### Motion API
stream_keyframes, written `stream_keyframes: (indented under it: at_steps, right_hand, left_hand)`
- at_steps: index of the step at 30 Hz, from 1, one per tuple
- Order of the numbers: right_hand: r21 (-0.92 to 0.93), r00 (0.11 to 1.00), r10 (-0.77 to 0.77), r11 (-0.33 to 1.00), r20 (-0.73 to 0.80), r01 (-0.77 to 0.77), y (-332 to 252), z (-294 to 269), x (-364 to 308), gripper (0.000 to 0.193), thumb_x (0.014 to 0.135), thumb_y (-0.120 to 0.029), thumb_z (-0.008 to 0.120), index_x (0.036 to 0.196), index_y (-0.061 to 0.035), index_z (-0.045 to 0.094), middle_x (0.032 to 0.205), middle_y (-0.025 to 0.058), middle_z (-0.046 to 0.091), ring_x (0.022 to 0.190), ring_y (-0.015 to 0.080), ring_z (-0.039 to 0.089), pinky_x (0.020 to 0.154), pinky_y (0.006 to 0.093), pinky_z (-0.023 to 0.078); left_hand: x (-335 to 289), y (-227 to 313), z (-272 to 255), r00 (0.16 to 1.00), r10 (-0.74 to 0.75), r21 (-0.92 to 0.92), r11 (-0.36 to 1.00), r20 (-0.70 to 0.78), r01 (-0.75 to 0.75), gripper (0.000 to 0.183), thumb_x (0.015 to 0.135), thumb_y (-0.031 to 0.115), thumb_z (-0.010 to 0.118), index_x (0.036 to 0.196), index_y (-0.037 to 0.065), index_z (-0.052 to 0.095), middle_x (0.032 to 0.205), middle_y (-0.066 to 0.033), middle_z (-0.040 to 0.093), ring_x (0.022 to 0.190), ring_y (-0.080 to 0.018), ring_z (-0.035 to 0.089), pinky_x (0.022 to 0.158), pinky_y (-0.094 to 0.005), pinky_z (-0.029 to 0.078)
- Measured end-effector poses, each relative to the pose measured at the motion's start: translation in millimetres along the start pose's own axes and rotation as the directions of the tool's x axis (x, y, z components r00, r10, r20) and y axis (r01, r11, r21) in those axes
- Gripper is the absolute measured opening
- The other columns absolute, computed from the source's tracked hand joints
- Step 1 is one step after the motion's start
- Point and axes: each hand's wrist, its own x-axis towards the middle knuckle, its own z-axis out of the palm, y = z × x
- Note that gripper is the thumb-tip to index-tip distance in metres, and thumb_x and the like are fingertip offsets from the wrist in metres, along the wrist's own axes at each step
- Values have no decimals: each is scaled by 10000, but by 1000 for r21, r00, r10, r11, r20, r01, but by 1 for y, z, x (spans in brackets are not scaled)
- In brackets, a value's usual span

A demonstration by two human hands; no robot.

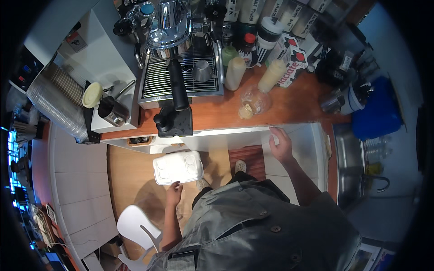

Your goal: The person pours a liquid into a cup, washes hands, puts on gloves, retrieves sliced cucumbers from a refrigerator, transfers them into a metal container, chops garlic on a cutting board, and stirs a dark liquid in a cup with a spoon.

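My right hand (281,144) is just in front of the wooden counter's edge, fingers stretched out and nothing in them. Nearest to it on the counter is a clear rounded plastic container (260,100) with something pale at its mouth. My left hand (174,194) hangs low at my side, its fingers loosely curled with nothing visible in them. In the picture it lies by the edge of a white lidded box (178,168) with round recesses, which stands on the floor. Two squeeze bottles of pale sauce, one upright (235,73) and one tilted in view (272,76), are behind the clear container.
An espresso machine (181,54) stands at the back with a black-handled portafilter (177,86); a tamper (159,120) is on a black mat. Stacked cups (56,108) and a steel pitcher (113,111) are left. Right are a sink (350,158) and blue container (377,108). A white chair (135,226) is behind me.
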Motion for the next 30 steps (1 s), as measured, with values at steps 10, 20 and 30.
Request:
stream_keyframes:
  at_steps: [10, 20, 30]
  right_hand:
    - [459, 957, -255, 840, -135, 289, -153, -47, 117, 126, 876, -7, 686, 1000, -6, 711, 910, 97, 689, 820, 221, 688, 747, 319, 551]
    - [-274, 643, -607, 790, -467, 548, -225, -58, 387, 128, 812, -141, 753, 922, -97, 704, 970, 47, 661, 938, 286, 623, 837, 409, 519]
    - [-568, 756, -634, 686, -162, 454, -239, -46, 432, 234, 815, -289, 781, 850, -87, 668, 908, 59, 660, 945, 268, 665, 748, 428, 559]
  left_hand:
    - [31, 160, 42, 960, 186, 141, 966, 207, -218, 395, 976, 331, 635, 1218, 21, 672, 1092, -165, 739, 940, -292, 722, 857, -385, 547]
    - [-14, 73, 71, 974, 15, 154, 987, 227, -51, 440, 952, 401, 647, 1197, 39, 697, 1136, -168, 729, 1038, -299, 702, 925, -400, 529]
    - [-23, 193, 30, 897, 432, 139, 898, -97, -417, 167, 911, 155, 656, 988, 16, 707, 920, -194, 709, 789, -361, 683, 738, -421, 541]
